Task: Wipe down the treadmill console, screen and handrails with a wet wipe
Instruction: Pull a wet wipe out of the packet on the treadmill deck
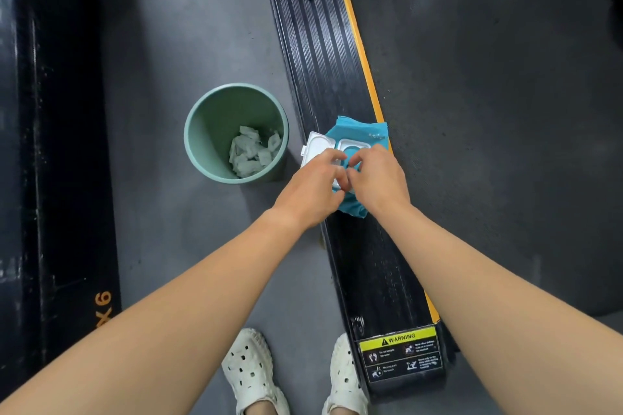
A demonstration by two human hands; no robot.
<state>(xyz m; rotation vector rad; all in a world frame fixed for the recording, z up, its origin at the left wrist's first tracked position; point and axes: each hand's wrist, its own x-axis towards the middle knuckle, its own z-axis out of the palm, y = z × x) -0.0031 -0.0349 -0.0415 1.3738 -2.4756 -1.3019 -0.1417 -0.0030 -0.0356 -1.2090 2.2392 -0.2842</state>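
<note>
Black steel of a neighbouring machine [50,178] fills the far left, with orange lettering [104,310] near its lower end; grey floor [161,44] runs beside it. A green bin [189,125] stands on that floor, just left of the treadmill, with crumpled white used wipes [253,152] at its bottom. A pair of white clogs [249,371] shows at the lower edge, toes pointing up the frame.

The treadmill's ribbed black side rail [313,44] carries a teal wipe pack [364,131] lying flat across it, just right of the bin; its white flip lid [317,145] is thrown open to the left, overhanging the rail's edge. The left hand [310,189] reaches in from below, its fingers curled onto the pack at the white frame of the opening; the right hand [377,178] meets it there, thumb and fingers bent in toward the same opening, though whether they have hold of a wipe cannot be told.

A yellow stripe [357,44] edges the rail; a warning label [401,357] marks its near end; the dark belt [488,111] spreads to the right.
</note>
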